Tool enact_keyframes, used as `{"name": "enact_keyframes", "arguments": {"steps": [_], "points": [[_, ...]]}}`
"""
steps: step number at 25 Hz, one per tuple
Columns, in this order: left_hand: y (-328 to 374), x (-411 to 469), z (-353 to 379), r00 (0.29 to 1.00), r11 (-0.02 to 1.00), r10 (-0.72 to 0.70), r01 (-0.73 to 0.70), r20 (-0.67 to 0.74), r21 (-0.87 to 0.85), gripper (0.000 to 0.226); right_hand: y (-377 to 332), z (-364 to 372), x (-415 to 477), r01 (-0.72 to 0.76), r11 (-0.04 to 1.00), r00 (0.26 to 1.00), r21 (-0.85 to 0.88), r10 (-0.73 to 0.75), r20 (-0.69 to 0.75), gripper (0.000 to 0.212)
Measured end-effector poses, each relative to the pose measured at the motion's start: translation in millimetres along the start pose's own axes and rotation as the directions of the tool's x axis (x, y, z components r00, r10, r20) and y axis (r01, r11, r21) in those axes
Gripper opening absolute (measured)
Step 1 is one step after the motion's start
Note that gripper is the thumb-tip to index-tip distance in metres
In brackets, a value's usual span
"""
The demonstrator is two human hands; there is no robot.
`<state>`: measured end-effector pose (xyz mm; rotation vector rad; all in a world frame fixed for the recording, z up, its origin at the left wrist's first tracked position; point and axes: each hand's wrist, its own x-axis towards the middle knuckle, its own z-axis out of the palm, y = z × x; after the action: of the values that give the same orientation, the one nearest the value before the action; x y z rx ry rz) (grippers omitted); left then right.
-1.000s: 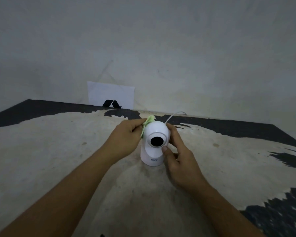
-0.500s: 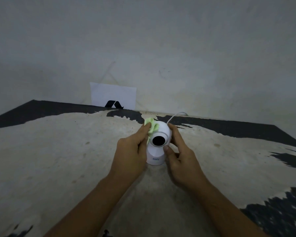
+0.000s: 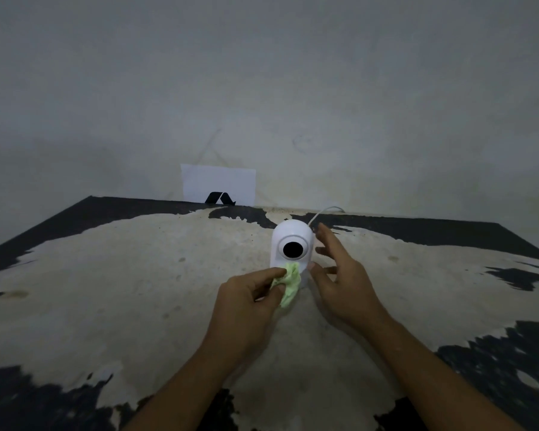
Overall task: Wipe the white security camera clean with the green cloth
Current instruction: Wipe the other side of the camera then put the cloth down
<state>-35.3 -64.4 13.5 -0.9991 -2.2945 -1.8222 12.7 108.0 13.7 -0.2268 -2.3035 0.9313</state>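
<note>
The white security camera [image 3: 290, 241] stands upright on the worn table [image 3: 137, 275], its round black lens facing me. My left hand [image 3: 249, 303] pinches the crumpled green cloth [image 3: 289, 284] and presses it against the front of the camera's base, just under the lens. My right hand [image 3: 339, 278] is beside the camera on its right, fingers spread; the thumb touches the base's lower right edge and the other fingers stand off the head. The cloth hides most of the base's front.
A thin white cable [image 3: 321, 214] runs from the back of the camera toward the wall. A white card with a black mark [image 3: 218, 188] leans on the wall at the table's far edge. The tabletop is pale with peeling black patches.
My left hand has brought the cloth down from the upper left of the camera's head to the front of its base. My right hand has loosened its hold and its fingers have spread.
</note>
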Motion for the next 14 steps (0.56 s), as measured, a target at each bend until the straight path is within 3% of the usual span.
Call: {"name": "enact_keyframes", "arguments": {"steps": [2,4,6,8,10,12,14], "points": [[7,-4,1,1.0,0.998,-0.028,0.028,-0.001,-0.062,0.029,-9,-12,-7,-0.021,0.999,0.998,0.038,0.023,-0.054,0.037],[16,-7,7,0.998,0.988,-0.052,0.055,0.025,-0.144,0.026,-18,-24,-18,-0.127,0.975,0.987,0.185,0.143,-0.077,0.018],[23,-10,15,0.995,0.971,-0.085,0.093,0.047,-0.221,0.023,-24,-39,-31,-0.253,0.901,0.954,0.353,0.292,-0.061,0.017],[30,-13,26,0.991,0.959,-0.107,0.124,0.079,-0.255,0.019,-26,-54,-45,-0.34,0.799,0.935,0.497,0.343,0.088,0.015],[38,-17,38,0.979,0.935,-0.127,0.172,0.16,-0.31,0.02,-21,-68,-57,-0.363,0.791,0.932,0.492,0.308,0.193,0.018],[43,-19,50,0.956,0.904,-0.118,0.215,0.267,-0.37,0.029,-16,-78,-62,-0.364,0.817,0.932,0.447,0.316,0.181,0.025],[45,-18,62,0.943,0.907,-0.083,0.206,0.323,-0.368,0.039,-6,-87,-64,-0.4,0.774,0.915,0.491,0.369,0.165,0.031]]}}
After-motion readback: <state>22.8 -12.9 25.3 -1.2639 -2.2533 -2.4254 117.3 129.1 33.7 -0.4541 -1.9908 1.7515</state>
